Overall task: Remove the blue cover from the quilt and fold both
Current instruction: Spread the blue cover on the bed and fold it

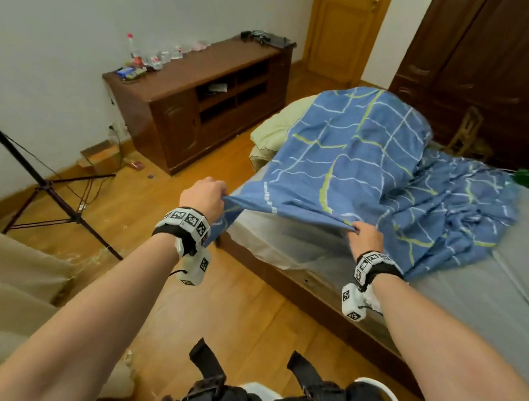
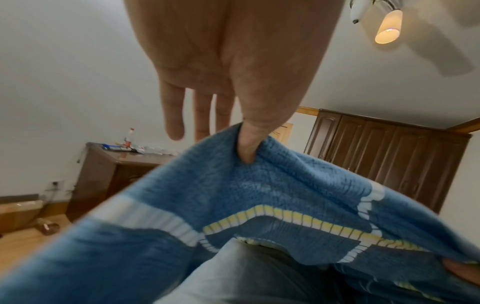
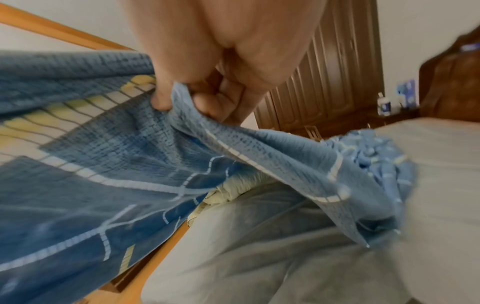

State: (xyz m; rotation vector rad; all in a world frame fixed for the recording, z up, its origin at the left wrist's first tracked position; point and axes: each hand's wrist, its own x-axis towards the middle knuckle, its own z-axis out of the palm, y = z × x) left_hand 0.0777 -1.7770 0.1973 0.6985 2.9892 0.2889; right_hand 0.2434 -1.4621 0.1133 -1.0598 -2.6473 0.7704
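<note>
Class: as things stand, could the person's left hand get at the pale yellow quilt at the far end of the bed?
Probably not: the left hand pinches the blue checked cover, and the pale yellow quilt lies across the bed.

I see bare forearms with no sleeves, a black strap on each wrist carrying white blocks printed with black square-code markers, on my left hand (image 1: 202, 196) and my right hand (image 1: 367, 237) alike, a small white marker cube with a thin black cord hanging under each
</note>
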